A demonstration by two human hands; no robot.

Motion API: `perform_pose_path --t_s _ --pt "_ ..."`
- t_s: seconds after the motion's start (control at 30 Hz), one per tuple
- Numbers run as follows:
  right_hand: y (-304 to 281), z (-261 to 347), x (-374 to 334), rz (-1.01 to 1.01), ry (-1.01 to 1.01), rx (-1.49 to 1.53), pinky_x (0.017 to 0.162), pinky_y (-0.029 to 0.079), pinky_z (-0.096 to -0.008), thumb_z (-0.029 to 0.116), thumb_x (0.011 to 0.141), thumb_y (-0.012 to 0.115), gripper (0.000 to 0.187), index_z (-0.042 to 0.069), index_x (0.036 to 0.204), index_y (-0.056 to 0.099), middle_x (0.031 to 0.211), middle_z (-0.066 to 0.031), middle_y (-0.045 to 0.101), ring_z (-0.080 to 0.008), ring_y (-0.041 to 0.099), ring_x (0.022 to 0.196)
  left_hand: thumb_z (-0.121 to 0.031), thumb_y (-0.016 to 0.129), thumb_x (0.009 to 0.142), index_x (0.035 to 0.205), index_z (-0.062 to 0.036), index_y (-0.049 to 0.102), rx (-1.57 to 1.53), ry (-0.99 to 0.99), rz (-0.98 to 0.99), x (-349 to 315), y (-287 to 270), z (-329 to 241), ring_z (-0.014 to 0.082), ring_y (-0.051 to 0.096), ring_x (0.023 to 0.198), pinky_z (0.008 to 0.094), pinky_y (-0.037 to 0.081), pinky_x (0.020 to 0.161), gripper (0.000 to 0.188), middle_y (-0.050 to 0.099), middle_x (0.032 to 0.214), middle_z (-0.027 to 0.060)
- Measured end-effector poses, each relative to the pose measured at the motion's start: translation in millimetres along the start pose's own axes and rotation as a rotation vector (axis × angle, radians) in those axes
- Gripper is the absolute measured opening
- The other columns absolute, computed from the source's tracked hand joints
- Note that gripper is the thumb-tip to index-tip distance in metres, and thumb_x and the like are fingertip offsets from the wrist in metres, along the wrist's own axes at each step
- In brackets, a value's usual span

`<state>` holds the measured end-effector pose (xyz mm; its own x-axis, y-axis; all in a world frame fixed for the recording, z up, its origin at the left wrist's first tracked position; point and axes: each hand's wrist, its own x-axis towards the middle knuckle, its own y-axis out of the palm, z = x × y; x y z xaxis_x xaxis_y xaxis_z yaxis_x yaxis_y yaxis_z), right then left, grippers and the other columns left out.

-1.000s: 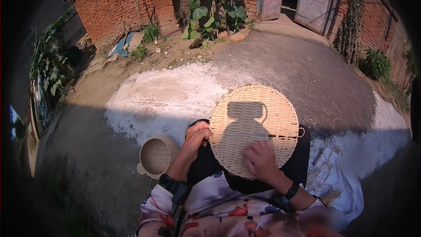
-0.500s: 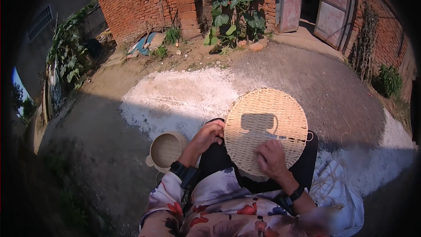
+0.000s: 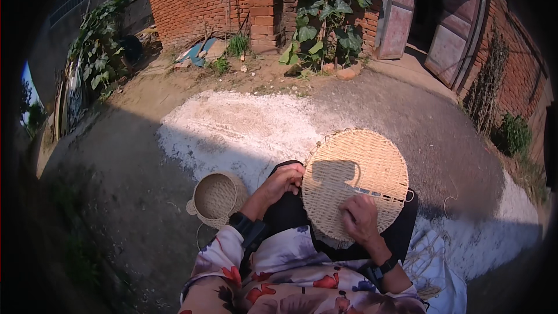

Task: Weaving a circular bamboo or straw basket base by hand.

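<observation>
A round, flat woven disc (image 3: 331, 212) of pale straw-like cord lies over my lap. My left hand (image 3: 285, 180) is closed on its left edge, thumb and fingers together at the rim. Over the disc's lower middle, my right hand (image 3: 360, 218) has its fingers curled in; whatever they pinch is too small to make out. Just above those fingers a narrow slit (image 3: 372, 192) runs through the weave toward the right edge, where a small wire-like loop (image 3: 410, 196) sticks out. A shadow falls across the upper part of the disc.
Left of my knee stands a small round woven basket (image 3: 240, 191) with a side loop. White sheeting (image 3: 427, 256) with loose cord lies by my right leg. Ahead are white powdery ground (image 3: 244, 116), a climbing plant (image 3: 325, 17), brick walls (image 3: 197, 6) and an open double door (image 3: 398, 17).
My right hand has come down slightly, with its fingers more tightly curled. The left hand stays at the disc's rim. The whole view has shifted a little.
</observation>
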<state>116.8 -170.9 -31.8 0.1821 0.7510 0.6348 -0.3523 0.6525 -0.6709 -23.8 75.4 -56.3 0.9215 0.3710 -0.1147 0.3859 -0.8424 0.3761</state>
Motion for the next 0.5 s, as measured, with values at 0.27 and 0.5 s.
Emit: perform_pose_path --t_s 0.27,0.5 --pt "-2.4 -1.7 -0.6 -0.003 0.008 0.006 0.072 0.04 -0.0413 -0.001 0.072 0.066 0.015 0.006 0.084 0.064 0.081 -0.0078 0.058 -0.0285 0.056 0.079 -0.02 0.058 0.091 0.093 -0.0108 0.06 0.025 0.02 0.005 -2.9 8.8 -1.3 0.0061 0.053 0.07 0.0225 0.047 0.061 0.01 0.054 0.076 -0.0037" --pt "-5.9 -2.6 -1.1 0.023 0.008 0.031 0.072 0.041 -0.0415 -0.001 0.072 0.067 0.017 0.006 0.087 0.064 0.081 -0.0078 0.057 -0.0284 0.055 0.079 -0.023 0.06 0.092 0.092 -0.0128 0.058 0.062 0.035 -0.018 -2.9 11.2 -1.8 0.0046 0.052 0.07 0.0209 0.046 0.061 0.01 0.052 0.077 -0.0052"
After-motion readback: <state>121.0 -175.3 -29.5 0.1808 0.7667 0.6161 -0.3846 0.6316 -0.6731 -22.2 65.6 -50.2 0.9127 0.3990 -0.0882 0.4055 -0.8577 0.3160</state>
